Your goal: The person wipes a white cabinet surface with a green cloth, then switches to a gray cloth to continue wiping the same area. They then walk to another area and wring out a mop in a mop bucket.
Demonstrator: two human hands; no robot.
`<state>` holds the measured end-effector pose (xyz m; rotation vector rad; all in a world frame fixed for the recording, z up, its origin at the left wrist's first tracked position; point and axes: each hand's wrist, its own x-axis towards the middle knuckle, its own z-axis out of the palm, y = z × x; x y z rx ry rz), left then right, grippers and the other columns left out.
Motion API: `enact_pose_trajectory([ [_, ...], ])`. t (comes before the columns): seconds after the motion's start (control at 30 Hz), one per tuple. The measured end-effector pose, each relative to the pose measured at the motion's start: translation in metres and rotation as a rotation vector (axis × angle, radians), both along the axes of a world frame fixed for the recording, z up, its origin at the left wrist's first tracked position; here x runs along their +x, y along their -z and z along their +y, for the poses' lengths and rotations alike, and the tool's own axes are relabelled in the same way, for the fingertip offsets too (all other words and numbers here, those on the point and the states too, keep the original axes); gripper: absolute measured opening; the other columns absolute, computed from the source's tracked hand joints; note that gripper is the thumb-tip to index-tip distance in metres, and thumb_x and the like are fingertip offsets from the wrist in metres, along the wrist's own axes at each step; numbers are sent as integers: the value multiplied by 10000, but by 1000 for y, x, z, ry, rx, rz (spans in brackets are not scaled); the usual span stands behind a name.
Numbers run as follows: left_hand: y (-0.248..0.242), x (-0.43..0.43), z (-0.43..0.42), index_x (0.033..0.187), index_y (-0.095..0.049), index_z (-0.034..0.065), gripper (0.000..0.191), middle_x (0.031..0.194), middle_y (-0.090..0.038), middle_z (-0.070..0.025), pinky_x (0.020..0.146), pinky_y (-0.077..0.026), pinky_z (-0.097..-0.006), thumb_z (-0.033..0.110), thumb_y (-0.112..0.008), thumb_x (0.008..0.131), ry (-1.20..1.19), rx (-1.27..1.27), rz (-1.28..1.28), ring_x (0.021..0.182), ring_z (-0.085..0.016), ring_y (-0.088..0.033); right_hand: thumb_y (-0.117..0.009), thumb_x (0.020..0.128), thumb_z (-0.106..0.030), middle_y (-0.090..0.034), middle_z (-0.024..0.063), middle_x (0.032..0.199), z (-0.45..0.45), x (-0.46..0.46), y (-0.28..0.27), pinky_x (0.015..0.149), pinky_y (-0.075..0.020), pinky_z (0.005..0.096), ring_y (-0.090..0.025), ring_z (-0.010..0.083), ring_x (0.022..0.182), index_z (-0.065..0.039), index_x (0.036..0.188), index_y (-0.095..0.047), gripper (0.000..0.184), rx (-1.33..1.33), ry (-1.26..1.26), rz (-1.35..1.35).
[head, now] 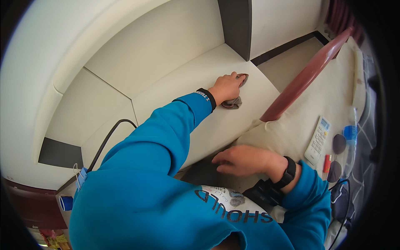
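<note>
My left hand (227, 88) presses a crumpled grey cloth (232, 103) flat against a smooth white ledge (200, 93), near its right end. Parts of the cloth stick out on both sides of the fingers; the rest is hidden under the palm. Lower down, my right hand (242, 160) hovers before my body, slightly blurred. Its fingers are loosely bent, thumb apart, with nothing visible in them. A black watch (289, 172) is on the right wrist. Beige fabric (259, 137) lies just beyond this hand.
A curved reddish-brown bar (306, 75) rises beside the ledge's right end. On the beige fabric lie a remote control (317, 140), a small red item (327, 163), sunglasses (339, 143) and a clear plastic bottle (350, 147). A black cable (109, 134) loops behind my left shoulder.
</note>
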<state>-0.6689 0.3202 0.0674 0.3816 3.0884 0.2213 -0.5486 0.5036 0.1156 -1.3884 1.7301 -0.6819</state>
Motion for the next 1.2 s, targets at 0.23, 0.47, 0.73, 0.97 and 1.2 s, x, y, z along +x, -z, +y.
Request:
enact_pose_trajectory([
  [0.23,5,53,-1,1412,-462,239,599,1136,-545,-121,748,-531,-435,116,-499,827,200,-28,-203,943,-320,-615,-560,916,-300,-682,178,1019,1,0,2,862,-495,410,-640,344,969,-37,1156,-634,364,28,9,29],
  [0.47,14,11,28,1404,-458,199,576,1178,-538,-146,769,-523,-432,131,-521,835,131,8,23,985,-337,-584,-566,915,-314,-684,176,1011,3,-2,3,853,-496,399,-645,334,958,-39,1175,-627,384,-11,10,1],
  [0.73,8,118,-89,1460,-367,218,639,1193,-485,-156,805,-511,-449,145,-489,837,-158,-45,-166,986,-341,-584,-553,926,-324,-682,177,1021,4,-5,-6,848,-495,399,-644,334,954,-37,1193,-613,397,43,8,-72],
  [0.97,15,23,-156,1365,-399,32,534,1216,-501,-249,862,-503,-468,228,-479,875,-604,-69,-53,1022,-422,-600,-538,933,-322,-672,179,1062,1,-3,-5,871,-491,405,-638,339,969,-37,1203,-606,399,68,-11,-67],
  [1.2,33,-38,-147,1208,-465,-94,465,1250,-506,-263,911,-486,-462,218,-473,863,-590,-53,-9,1119,-414,-554,-550,926,-307,-671,180,1066,0,-1,-1,885,-494,407,-635,344,991,-39,1215,-603,398,17,-18,-43],
])
